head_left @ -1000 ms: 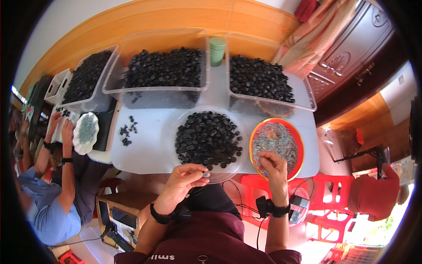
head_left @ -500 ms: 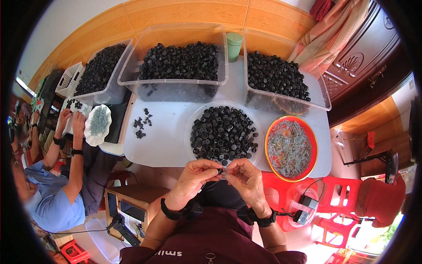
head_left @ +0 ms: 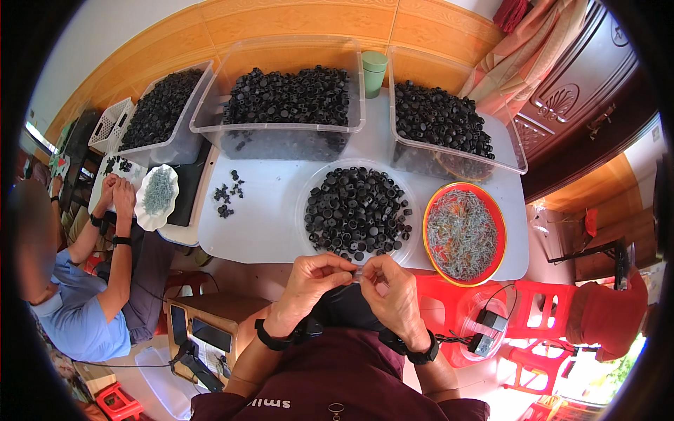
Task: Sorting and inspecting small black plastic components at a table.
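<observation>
Left hand (head_left: 307,286) fingers clamped on a tiny dark piece (head_left: 356,273), right hand (head_left: 393,291) right by it, can't tell if those fingers grip.

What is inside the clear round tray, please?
The clear round tray holds many small black parts. Where they are piled, they cover the tray's bottom, so nothing underneath can be seen.

I see the left hand (head_left: 309,284) and right hand (head_left: 390,288) nearly meeting at lower centre, fingers curled inward, forearms (head_left: 437,375) angling up from the bottom edge.
</observation>
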{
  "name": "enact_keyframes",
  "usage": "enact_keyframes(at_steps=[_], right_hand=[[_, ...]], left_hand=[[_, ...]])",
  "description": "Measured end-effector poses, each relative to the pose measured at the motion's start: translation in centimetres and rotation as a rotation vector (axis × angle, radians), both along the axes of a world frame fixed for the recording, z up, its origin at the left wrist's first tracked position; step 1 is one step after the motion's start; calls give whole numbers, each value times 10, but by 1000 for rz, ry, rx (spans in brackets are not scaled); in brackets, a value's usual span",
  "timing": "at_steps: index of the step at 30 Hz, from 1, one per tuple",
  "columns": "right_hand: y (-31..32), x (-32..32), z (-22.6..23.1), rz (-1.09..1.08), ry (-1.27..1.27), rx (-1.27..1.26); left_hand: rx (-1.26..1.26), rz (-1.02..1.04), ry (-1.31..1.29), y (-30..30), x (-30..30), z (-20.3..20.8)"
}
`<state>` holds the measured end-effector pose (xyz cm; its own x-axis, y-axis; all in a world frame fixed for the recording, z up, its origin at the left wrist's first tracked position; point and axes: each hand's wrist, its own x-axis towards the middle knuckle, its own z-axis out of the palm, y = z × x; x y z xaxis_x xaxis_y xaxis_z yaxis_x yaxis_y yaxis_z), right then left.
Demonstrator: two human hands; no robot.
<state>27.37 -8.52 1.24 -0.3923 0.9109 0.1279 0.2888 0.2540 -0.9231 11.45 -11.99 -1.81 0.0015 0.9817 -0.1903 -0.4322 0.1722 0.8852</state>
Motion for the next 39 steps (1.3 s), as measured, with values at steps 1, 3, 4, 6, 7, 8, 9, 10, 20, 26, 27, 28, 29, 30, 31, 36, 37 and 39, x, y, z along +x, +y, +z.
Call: enact_keyframes(at_steps=[1, 3, 4, 6, 7, 8, 9, 10, 20, 26, 27, 28, 29, 30, 31, 36, 37, 39], right_hand=[[-1, 0, 1, 0, 0, 1], [-2, 0, 3, 27, -37, 28], [-3, 0, 3, 27, -37, 29], [-4, 0, 3, 15, -77, 11], [-5, 1, 3, 16, -77, 12], [-5, 2, 2, 17, -48, -6], [-6, 3, 1, 19, -18, -25], [-6, 3, -2, 20, -19, -24], [-17, 6, -27, -66, 48, 95], [-11, 4, -31, -57, 48, 328], [-10, 5, -30, -50, 40, 367], [-10, 6, -29, -49, 40, 367], [-10, 8, -29, -116, 60, 321], [-10, 11, -28, -181, 79, 275], [-9, 13, -26, -235, 90, 182], [-5, 28, -40, -317, 248, -16], [-6, 30, -40, -323, 280, -109], [-7, 34, -42, -336, 315, -200]], left_hand=[[0, -18, 8, -1, 0, 1], [1, -34, 16, -3, 0, 0], [20, -48, 12, -4, 0, -2], [40, -61, 8, -5, 1, -4], [-3, -68, -14, -6, 1, -4], [-46, -75, -37, -7, 2, -4], [-45, -73, -38, -8, 2, -6], [-40, -72, -66, -8, 2, -9], [-146, -79, -381, -11, 6, -29], [-160, -101, -430, -9, 13, -36], [-161, -101, -430, -8, 14, -32], [-131, -79, -255, -6, 14, -27], [-101, -55, -81, -4, 14, -24], [-101, -52, -80, -2, 14, -25], [4, 40, 237, 0, 14, -27], [257, 119, 1065, 13, 24, -22], [308, 135, 1143, 13, 27, -25], [325, 136, 1253, 17, 34, -25]])
